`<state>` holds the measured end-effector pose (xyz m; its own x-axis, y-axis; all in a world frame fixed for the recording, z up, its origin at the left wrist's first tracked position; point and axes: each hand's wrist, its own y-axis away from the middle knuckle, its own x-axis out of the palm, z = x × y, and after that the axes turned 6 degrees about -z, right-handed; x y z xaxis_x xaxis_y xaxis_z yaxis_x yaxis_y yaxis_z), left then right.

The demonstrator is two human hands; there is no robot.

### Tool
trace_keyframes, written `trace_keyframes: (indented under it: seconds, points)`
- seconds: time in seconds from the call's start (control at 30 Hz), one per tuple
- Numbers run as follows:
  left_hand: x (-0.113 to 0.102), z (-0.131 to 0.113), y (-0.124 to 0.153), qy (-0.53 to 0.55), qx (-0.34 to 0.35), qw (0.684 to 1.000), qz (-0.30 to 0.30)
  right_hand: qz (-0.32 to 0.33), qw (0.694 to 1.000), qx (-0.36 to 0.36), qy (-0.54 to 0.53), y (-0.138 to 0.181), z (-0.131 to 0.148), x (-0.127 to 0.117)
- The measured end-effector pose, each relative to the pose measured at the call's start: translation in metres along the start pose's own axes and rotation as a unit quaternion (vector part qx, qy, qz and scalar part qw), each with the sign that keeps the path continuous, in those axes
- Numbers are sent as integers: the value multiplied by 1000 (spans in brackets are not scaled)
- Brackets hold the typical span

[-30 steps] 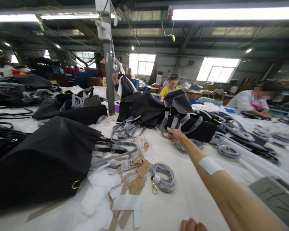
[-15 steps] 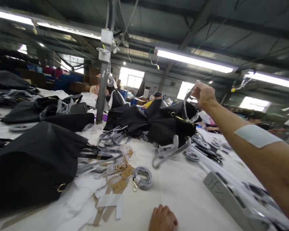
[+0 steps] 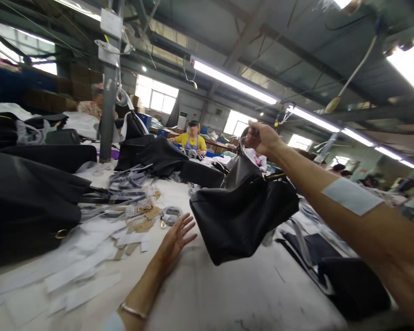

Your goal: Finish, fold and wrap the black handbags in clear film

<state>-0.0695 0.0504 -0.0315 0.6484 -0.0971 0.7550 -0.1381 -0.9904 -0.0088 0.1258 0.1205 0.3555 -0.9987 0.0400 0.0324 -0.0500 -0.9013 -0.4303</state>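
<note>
Head view, and the far left is mostly one large black bag [image 3: 24,207] slumped on the white table [image 3: 200,294], with a gold ring [image 3: 60,234] near its lower edge. Next to it there's a messy spread of white slips [image 3: 83,257], overlapping all over the place. A grey pole [image 3: 108,110] stands farther back, and just right of its foot you get a tangle of wrapped straps [image 3: 129,181]. Some brown tags [image 3: 145,225] lie in front of those, then a coiled strap [image 3: 171,214] with a gold clasp.

Left hand [image 3: 175,239] is right by that coil: fingers spread wide, palm open, nothing in it, a bit short of the bag to its right. Way behind, a person in a yellow top [image 3: 193,142] is at the far side.

Middle-right is the tilted black bag [image 3: 244,211], hanging at an angle over the table. Can't really tell if its bottom corner clears the surface. The right hand [image 3: 262,137] is up above it, fingers curled closed around the greyish handle [image 3: 242,143]. There's a pale patch [image 3: 352,195] on that forearm. Below the arm, far right, another black bag [image 3: 353,282] lies beside more straps.
</note>
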Motion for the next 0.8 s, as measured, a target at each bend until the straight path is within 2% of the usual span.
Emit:
trace_keyframes:
  seconds: [0.13,0.23,0.33,0.4,0.47,0.57,0.63,0.7,0.8]
  points:
    - [17,4,13,-46,20,998,42,9,1000,19,-12,34,2,-19]
    - [32,0,21,-156,97,983,31,20,1000,14,-14,53,4,-28]
    - [44,-14,33,-266,206,942,3,28,999,-7,-14,69,8,-32]
    - [52,-28,50,-312,255,915,22,36,999,-32,-3,77,10,-33]
    - [65,-43,78,-370,276,885,61,58,997,-57,8,83,11,-32]
    - [92,-58,130,-508,244,816,125,101,992,-81,-6,86,7,-26]
    - [108,-57,159,-584,239,761,151,112,988,-99,-34,87,3,-20]
    - [115,-44,175,-661,275,686,131,112,985,-122,-54,88,-1,-12]
    - [109,-17,176,-729,350,586,41,121,979,-152,-59,92,-3,2]
